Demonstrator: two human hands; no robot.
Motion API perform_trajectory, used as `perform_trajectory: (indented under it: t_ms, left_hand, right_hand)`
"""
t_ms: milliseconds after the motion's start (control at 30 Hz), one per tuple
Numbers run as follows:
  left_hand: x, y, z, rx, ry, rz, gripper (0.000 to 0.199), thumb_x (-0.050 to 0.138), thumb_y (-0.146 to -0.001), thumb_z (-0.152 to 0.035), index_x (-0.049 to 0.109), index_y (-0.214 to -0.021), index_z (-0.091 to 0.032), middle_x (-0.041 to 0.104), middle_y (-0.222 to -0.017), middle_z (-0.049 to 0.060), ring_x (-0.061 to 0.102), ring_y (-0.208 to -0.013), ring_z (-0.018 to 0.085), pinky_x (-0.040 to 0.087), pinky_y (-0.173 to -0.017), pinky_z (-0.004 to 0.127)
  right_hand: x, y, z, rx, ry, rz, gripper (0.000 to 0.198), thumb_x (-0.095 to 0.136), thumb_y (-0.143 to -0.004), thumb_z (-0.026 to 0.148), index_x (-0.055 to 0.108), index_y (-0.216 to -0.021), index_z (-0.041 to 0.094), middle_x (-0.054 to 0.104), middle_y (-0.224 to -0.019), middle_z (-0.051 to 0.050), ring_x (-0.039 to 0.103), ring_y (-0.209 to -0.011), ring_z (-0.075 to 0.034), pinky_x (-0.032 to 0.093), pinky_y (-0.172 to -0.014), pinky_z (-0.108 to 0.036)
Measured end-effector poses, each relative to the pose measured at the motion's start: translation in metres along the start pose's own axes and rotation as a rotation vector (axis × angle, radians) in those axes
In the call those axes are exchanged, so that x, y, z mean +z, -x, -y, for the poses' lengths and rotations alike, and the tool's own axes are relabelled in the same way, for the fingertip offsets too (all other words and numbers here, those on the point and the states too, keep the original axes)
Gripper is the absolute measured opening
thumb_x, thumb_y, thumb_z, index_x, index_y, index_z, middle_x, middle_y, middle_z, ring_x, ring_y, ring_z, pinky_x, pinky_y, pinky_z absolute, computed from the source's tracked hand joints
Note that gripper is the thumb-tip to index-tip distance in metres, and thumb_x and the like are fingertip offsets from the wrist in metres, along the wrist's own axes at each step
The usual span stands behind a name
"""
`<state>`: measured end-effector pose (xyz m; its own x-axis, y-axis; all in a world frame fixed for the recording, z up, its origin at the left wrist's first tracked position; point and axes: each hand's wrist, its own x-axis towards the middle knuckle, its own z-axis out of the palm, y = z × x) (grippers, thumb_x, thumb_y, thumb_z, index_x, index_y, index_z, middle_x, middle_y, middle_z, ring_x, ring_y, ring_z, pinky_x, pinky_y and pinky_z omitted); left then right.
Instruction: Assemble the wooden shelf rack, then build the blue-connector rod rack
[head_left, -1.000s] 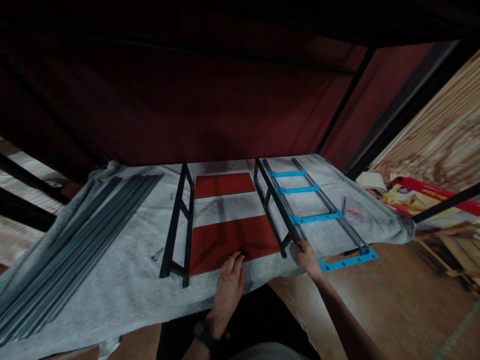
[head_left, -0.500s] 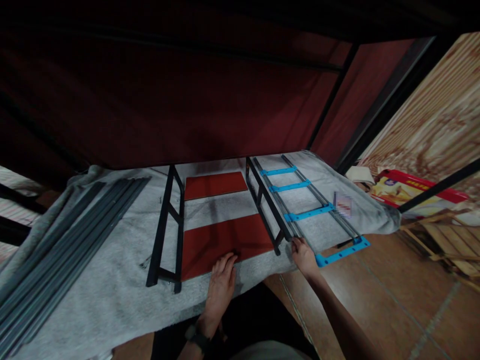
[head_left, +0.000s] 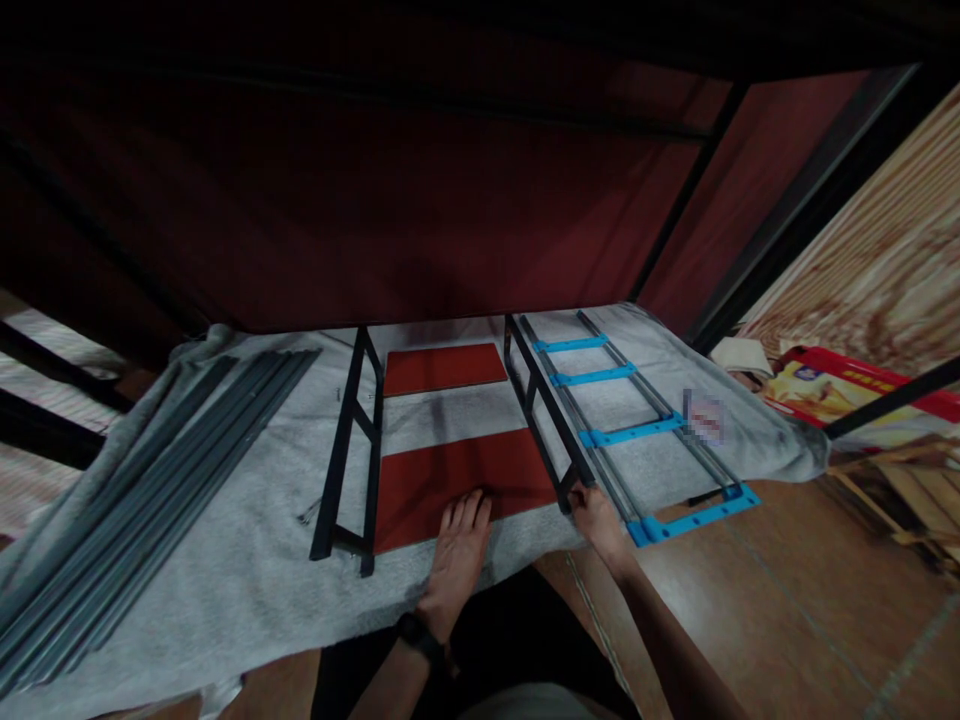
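My left hand (head_left: 461, 545) lies flat with fingers stretched over the front edge of the larger red board (head_left: 457, 480). My right hand (head_left: 598, 522) has its fingers curled round the near end of the right black frame (head_left: 551, 415); the fingertips are partly hidden. Behind the larger board lies a smaller red board (head_left: 446, 368). The left black frame (head_left: 345, 450) lies on the other side of the boards. Just right of my right hand is a ladder-like rack of grey tubes with blue crosspieces (head_left: 630, 432).
A bundle of grey metal tubes (head_left: 180, 480) lies on the left of the grey cloth (head_left: 247, 610). Small metal parts (head_left: 309, 512) sit beside the left frame. Dark red fabric (head_left: 412, 220) rises behind. At right are a red and yellow box (head_left: 847, 385) and a wooden rack (head_left: 904, 490).
The view has shifted, so the laid-out things appear farther right. My right hand has moved in against the right frame's near end. My left hand reaches slightly farther onto the larger red board.
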<state>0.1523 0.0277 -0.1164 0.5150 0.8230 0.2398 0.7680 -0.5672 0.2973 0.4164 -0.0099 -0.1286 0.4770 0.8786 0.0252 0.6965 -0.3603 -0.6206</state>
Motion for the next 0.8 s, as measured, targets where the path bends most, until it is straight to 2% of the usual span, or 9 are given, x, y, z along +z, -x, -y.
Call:
perform_trajectory:
  t_ms: [67, 167, 233, 367, 467, 533, 633, 800]
  left_hand:
    - [-0.002, -0.001, -0.002, 0.025, -0.008, 0.012, 0.042, 0.044, -0.094, -0.014, 0.057, -0.133, -0.021, 0.059, -0.137, 0.011, 0.054, -0.126, 0.028, 0.042, -0.109, 0.050]
    - [-0.008, -0.009, -0.002, 0.000, 0.014, -0.011, 0.039, 0.046, -0.096, -0.027, 0.056, -0.134, -0.020, 0.058, -0.138, 0.013, 0.055, -0.123, 0.029, 0.045, -0.105, 0.051]
    - [-0.014, -0.023, 0.002, -0.021, 0.031, -0.040, 0.042, 0.044, -0.097, -0.034, 0.053, -0.135, -0.019, 0.055, -0.140, 0.014, 0.054, -0.124, 0.030, 0.045, -0.105, 0.052]
    - [-0.023, -0.063, 0.019, -0.079, 0.054, -0.061, 0.046, 0.041, -0.098, -0.036, 0.049, -0.138, -0.014, 0.051, -0.143, 0.016, 0.049, -0.130, 0.030, 0.040, -0.110, 0.051]
    - [-0.020, -0.080, 0.031, -0.121, 0.097, -0.012, 0.049, 0.048, -0.094, -0.038, 0.049, -0.137, -0.014, 0.051, -0.142, 0.017, 0.047, -0.134, 0.030, 0.039, -0.111, 0.051]
    - [-0.014, -0.079, 0.032, -0.108, 0.130, 0.008, 0.051, 0.054, -0.091, -0.041, 0.050, -0.136, -0.016, 0.049, -0.145, 0.017, 0.044, -0.137, 0.031, 0.035, -0.114, 0.054]
    - [-0.005, -0.065, 0.018, -0.072, 0.214, -0.003, 0.051, 0.054, -0.091, -0.038, 0.049, -0.138, -0.018, 0.045, -0.150, 0.016, 0.037, -0.142, 0.030, 0.031, -0.117, 0.056]
    - [0.006, -0.052, -0.045, 0.007, 0.451, 0.132, 0.055, 0.054, -0.092, -0.031, 0.043, -0.144, -0.019, 0.044, -0.152, 0.013, 0.036, -0.144, 0.026, 0.037, -0.117, 0.046]
  right_hand:
    - [-0.003, -0.003, -0.001, 0.007, -0.019, 0.010, 0.022, 0.047, -0.083, 0.019, 0.068, -0.083, 0.016, 0.071, -0.086, -0.013, 0.067, -0.078, -0.021, 0.049, -0.073, -0.030]
    - [-0.008, -0.009, -0.002, 0.005, -0.068, 0.045, 0.015, 0.050, -0.078, 0.018, 0.065, -0.077, 0.019, 0.070, -0.079, -0.010, 0.066, -0.072, -0.020, 0.050, -0.069, -0.029]
    - [-0.011, -0.012, -0.002, 0.003, -0.108, 0.086, 0.012, 0.051, -0.075, 0.019, 0.062, -0.073, 0.021, 0.068, -0.072, -0.005, 0.064, -0.062, -0.017, 0.050, -0.062, -0.028]
    - [-0.016, -0.017, -0.001, 0.009, -0.170, 0.165, 0.011, 0.050, -0.073, 0.020, 0.060, -0.070, 0.022, 0.064, -0.062, 0.001, 0.058, -0.051, -0.014, 0.048, -0.051, -0.025]
    - [-0.020, -0.019, 0.000, 0.007, -0.188, 0.208, 0.014, 0.048, -0.074, 0.021, 0.061, -0.069, 0.022, 0.060, -0.057, 0.002, 0.056, -0.046, -0.014, 0.045, -0.047, -0.025]
    - [-0.024, -0.020, 0.000, -0.012, -0.190, 0.217, 0.015, 0.049, -0.075, 0.022, 0.062, -0.068, 0.022, 0.060, -0.056, 0.001, 0.056, -0.048, -0.015, 0.046, -0.051, -0.026]
    - [-0.029, -0.021, 0.002, -0.052, -0.190, 0.205, 0.011, 0.053, -0.074, 0.020, 0.062, -0.068, 0.022, 0.065, -0.065, -0.002, 0.061, -0.062, -0.017, 0.048, -0.065, -0.028]
    - [-0.033, -0.020, 0.002, -0.115, -0.208, 0.232, 0.010, 0.053, -0.076, 0.020, 0.062, -0.073, 0.022, 0.068, -0.076, -0.004, 0.063, -0.076, -0.019, 0.047, -0.077, -0.029]
